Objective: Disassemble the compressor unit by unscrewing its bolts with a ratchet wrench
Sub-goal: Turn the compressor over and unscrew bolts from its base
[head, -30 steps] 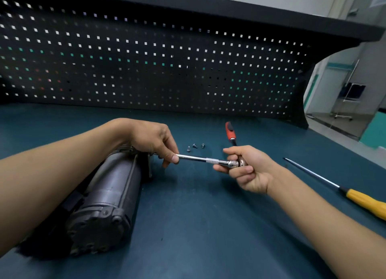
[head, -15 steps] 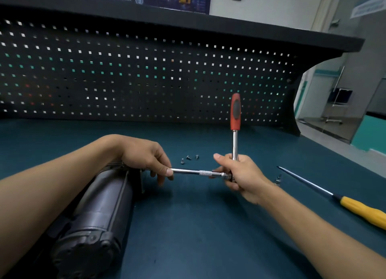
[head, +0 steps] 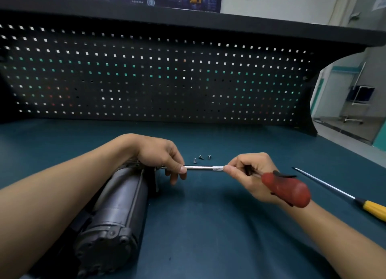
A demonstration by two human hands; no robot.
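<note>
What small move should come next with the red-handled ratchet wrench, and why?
Probably swing the red-handled ratchet wrench through a loosening stroke. Its silver extension bar runs level to the dark grey cylindrical compressor, the left hand pinches the bar, the right hand grips the head, and three small loose bolts lie on the teal bench.

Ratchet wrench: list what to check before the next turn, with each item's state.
1. Tip engagement: cannot tell, the left hand hides it.
2. Steadying: left hand pinches the extension bar beside the compressor: ok.
3. Drive: right hand grips the ratchet wrench near its head: ok.
4. Swing room: yellow screwdriver lies apart: ok.
5. Parts: three loose bolts lie beyond the bar: ok.
</note>
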